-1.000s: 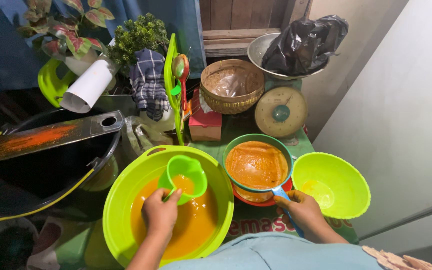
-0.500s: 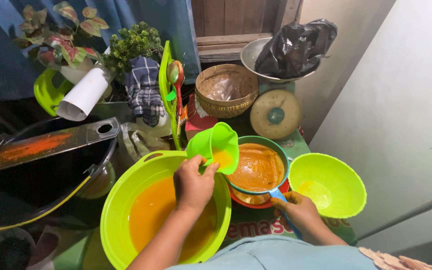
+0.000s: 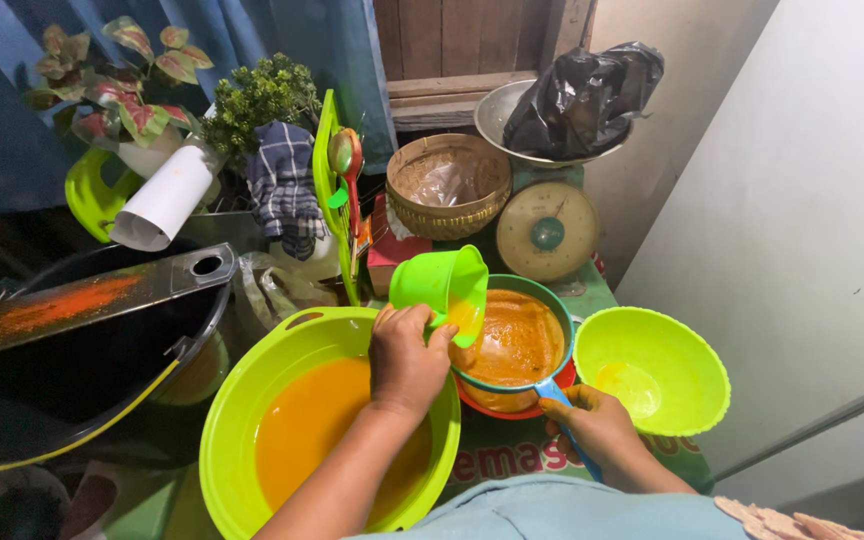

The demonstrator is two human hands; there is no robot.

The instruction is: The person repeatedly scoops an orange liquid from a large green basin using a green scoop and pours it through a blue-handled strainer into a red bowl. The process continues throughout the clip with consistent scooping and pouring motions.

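A: What is hidden or hard to see here?

B: The bottom of the large green basin [image 3: 252, 400] is cut off by the lower edge, and the person's left arm covers part of its orange liquid [image 3: 302, 430]. The handle of the strainer [image 3: 514, 340] is mostly inside the right hand [image 3: 592, 425], so only a short blue piece shows. Under the strainer there is a red rim [image 3: 512, 408]; what kind of vessel it is, I cannot tell. The black bag [image 3: 582, 95] on the weighing scale [image 3: 549, 232] hides what is in its pan.

A: How many of each thing do you count?

B: One large basin, one smaller green bowl [image 3: 652, 370] just right of the strainer, one green scoop [image 3: 442, 285], one strainer, one woven basket [image 3: 449, 185] behind the strainer, one scale beside that basket. Two hands, both of the same person.

A: And the hands?

B: The left hand [image 3: 407, 355] is closed firmly around the handle of the scoop. The scoop is tilted over the left edge of the strainer, and orange liquid runs from its lip into the strainer. The right hand is closed around the strainer handle, in front of the strainer. The strainer is full of orange pulp and stands between the large basin and the smaller bowl.
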